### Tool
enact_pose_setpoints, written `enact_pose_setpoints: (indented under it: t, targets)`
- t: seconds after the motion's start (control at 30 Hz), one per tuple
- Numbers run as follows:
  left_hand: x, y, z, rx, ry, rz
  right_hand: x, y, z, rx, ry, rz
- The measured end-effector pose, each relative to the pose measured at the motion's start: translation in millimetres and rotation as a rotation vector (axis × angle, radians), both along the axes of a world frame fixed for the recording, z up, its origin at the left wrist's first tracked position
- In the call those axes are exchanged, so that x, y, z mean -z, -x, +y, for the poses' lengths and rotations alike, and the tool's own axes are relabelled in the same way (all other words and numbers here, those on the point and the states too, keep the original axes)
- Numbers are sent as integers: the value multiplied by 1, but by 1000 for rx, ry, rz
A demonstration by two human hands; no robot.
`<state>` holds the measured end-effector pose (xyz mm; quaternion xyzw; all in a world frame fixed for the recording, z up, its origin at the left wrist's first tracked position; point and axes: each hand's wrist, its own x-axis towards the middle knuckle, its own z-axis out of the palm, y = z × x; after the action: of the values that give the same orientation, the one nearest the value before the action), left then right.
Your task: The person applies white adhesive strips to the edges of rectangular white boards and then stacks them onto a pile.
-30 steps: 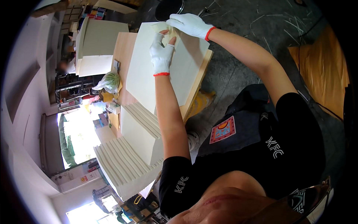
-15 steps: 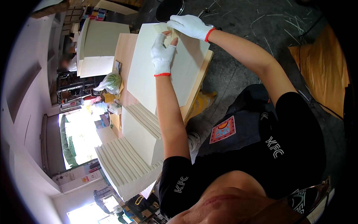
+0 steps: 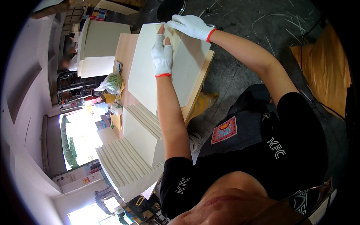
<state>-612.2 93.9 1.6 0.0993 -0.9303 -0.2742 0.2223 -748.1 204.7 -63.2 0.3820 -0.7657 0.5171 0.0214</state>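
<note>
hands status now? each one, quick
Left hand: gloved, fingers extended, resting flat on the cream sheet.
Right hand: gloved, fingers curled at the sheet's far edge; actual grip cannot be told.

We're looking at a light wooden board table (image 3: 125,50), long edge running away from us. Lying directly on it: a big cream sheet (image 3: 148,75), covering most of the near half and overhanging the right edge, with a second sheet (image 3: 193,65) sitting partly folded on top at the far right. At the table's left edge, a small dark tool (image 3: 119,66) is resting on bare wood. A fanned stack of cream sheets (image 3: 140,123) is sitting at the near end, and a bigger stack (image 3: 123,168) below that. We're seeing grey concrete floor (image 3: 243,22) beyond, carrying a brown cardboard sheet (image 3: 324,67).
</note>
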Motion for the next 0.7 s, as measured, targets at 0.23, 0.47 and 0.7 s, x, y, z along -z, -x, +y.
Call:
enact_pose_setpoints:
  t: [0.23,0.47,0.7]
  targets:
    - [9,4,-16,39,111,-37,6,0,-6,37,108,90]
    - [11,7,-18,0,98,-87,4,-2,-2,26,81,75]
    - [7,4,-4,7,2,61,0,-3,1,37,24,9]
